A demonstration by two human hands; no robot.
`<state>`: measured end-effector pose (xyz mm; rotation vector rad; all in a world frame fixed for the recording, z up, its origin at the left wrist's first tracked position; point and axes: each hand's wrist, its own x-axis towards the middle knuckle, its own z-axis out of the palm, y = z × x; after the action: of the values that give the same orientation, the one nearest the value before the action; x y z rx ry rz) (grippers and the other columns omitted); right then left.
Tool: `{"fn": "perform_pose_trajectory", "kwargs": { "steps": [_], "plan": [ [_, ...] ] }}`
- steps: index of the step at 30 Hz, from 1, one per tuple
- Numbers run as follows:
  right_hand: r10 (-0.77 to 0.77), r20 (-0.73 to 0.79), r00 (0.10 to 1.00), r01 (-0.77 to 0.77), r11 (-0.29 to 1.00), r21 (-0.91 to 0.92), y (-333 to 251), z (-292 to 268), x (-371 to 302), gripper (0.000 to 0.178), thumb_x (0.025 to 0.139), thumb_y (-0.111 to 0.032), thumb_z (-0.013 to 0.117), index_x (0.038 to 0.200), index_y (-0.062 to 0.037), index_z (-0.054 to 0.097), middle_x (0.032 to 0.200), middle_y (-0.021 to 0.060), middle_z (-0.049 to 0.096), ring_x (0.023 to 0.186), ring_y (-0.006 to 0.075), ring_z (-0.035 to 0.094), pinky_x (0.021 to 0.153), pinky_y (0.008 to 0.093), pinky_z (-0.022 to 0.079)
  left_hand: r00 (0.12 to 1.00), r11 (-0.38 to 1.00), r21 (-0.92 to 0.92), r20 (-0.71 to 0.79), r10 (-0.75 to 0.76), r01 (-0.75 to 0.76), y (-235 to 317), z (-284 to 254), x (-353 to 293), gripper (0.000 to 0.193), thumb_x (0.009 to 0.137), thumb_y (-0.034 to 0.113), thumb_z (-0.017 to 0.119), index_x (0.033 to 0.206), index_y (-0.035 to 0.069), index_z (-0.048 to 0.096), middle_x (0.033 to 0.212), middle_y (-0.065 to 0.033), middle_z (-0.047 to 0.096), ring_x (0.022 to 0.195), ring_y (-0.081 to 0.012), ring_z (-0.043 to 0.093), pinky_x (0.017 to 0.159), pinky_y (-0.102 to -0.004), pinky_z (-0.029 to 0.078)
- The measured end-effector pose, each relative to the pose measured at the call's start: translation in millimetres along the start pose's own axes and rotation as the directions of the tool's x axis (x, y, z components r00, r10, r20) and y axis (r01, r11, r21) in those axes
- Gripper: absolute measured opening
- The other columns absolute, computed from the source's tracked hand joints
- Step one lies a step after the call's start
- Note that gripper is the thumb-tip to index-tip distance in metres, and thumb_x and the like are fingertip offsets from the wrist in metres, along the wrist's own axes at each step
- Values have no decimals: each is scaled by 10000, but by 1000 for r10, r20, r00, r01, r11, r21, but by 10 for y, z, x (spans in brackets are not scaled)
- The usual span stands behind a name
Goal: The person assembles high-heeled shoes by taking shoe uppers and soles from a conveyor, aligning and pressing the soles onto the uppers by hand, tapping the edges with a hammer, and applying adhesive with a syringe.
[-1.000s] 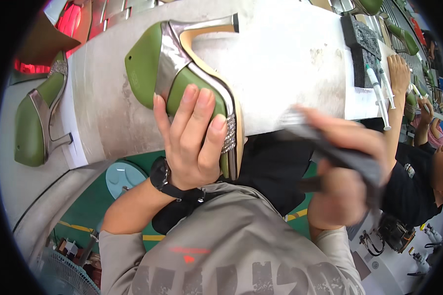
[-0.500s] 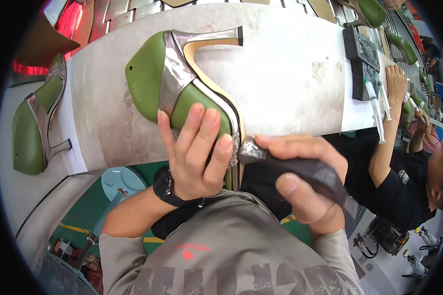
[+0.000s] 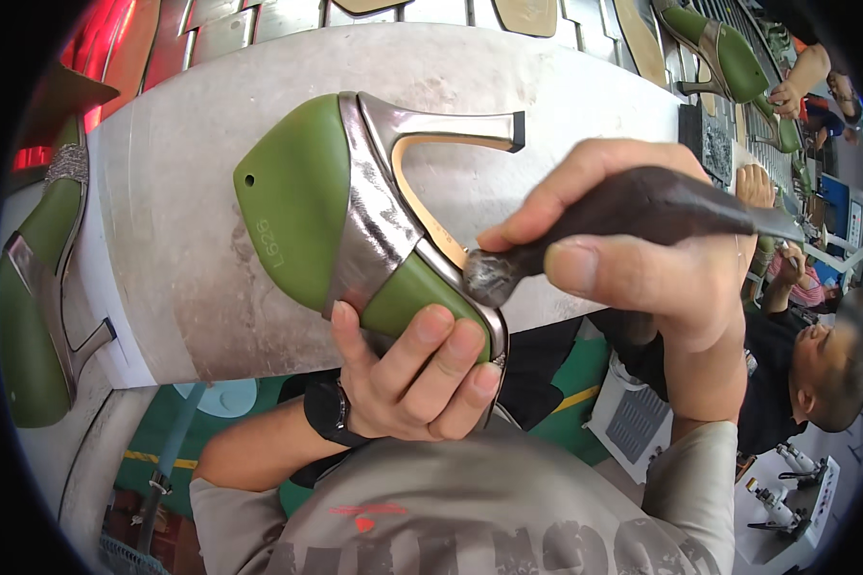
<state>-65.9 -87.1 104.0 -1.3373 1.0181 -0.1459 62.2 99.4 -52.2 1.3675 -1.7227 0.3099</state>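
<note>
- Shirt [image 3: 547, 484] at six o'clock, grey-taupe — large, darker block lettering [image 3: 518, 551] runs along the lowest visible part.
- Small red print [image 3: 364, 524] near half past six, fine lines above an emblem.
- Short sleeves [image 3: 235, 517] toward seven and four o'clock.
- Black watch [image 3: 326, 410] about seven o'clock.
- Left hand [image 3: 412, 383] and right hand [image 3: 642, 259] — bare, nails short.

far left: green heeled shoe [image 3: 31, 335] | upper right: dark speckled block [image 3: 717, 149] | right: co-worker [image 3: 775, 379] in black

A green shoe [image 3: 302, 192] lies sideways — across the bench [image 3: 192, 259]
</note>
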Motion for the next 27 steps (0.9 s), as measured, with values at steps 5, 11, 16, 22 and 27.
{"fn": "perform_pose_trajectory", "kwargs": {
  "steps": [5, 11, 16, 22, 27],
  "plan": [
    [-224, 6, 974, 224, 970, -90, 48, 182, 215, 285, 888, -194, 703, 1021, 57, 705, 1018, 177, 766, 783, 173, 695, 677, 294, 574, 998, 1000, -31, 67, 0, 2, 5, -84, 35, 396, 1007, 240, 603, 1376, 169, 476, 1397, -55, 561, 1356, -278, 553, 1157, -786, 234],
    [-500, -334, 799, 545, 836, 53, 193, 451, 226, 301, 1035, -206, 581, 1240, 16, 583, 1175, 231, 720, 774, 213, 746, 630, 297, 582, 975, 997, -72, 218, 37, -22, -140, -288, 176, 423, 1003, 198, 628, 1408, 171, 510, 1448, -74, 587, 1364, -275, 566, 1186, -697, 273],
    [-371, -477, 797, 470, 876, 105, -10, 184, 5, 422, 1095, -371, 419, 1096, 9, 604, 1061, 282, 727, 567, 230, 692, 513, 278, 564, 861, 978, -178, 508, -4, 109, -759, -597, 694, 1237, 590, 298, 973, 1600, 44, 305, 1609, -290, 359, 1483, -466, 389, 1204, -657, 235],
    [-229, -467, 854, 389, 878, 280, 147, 287, 250, 340, 1049, -301, 482, 1006, 15, 599, 928, 278, 716, 498, 226, 646, 441, 270, 497, 776, 970, -93, 619, -121, 225, -942, -459, 1004, 1475, 475, 641, 919, 1627, 26, 233, 1661, -308, 246, 1515, -505, 299, 1186, -683, 199],
    [-240, -494, 836, 407, 874, 264, 80, 327, 417, 340, 1046, -300, 472, 992, 12, 594, 906, 272, 712, 479, 208, 635, 422, 264, 490, 779, 968, -116, 618, -104, 221, -969, -426, 976, 1462, 511, 745, 848, 1627, 28, 232, 1658, -308, 246, 1508, -501, 316, 1172, -683, 198]
  ]
}}
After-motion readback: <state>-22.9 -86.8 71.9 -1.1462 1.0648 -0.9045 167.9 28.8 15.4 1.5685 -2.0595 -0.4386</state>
